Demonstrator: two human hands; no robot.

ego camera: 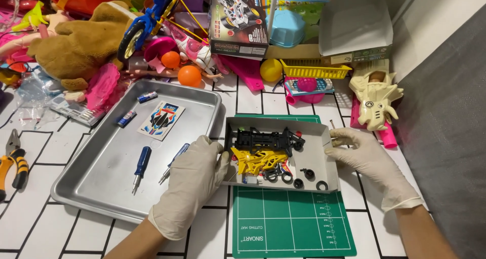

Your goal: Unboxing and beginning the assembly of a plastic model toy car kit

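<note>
While both your gloved hands grip the shallow grey cardboard box tray point(324, 160), the work looks only at its beginning. Your left hand point(195, 180) is closed around the tray's left wall, and your right hand point(360, 155) pinches its right wall with curled fingers. The tray lies on the upper end of the green cutting mat point(288, 223). Inside the tray, the black plastic chassis point(266, 137), the yellow plastic parts frame point(258, 160) and the small black tyres point(298, 180) are loose, not joined. Left of the tray, in the silver metal baking pan point(101, 183), the two blue-handled screwdrivers point(142, 165) lie untouched.
</note>
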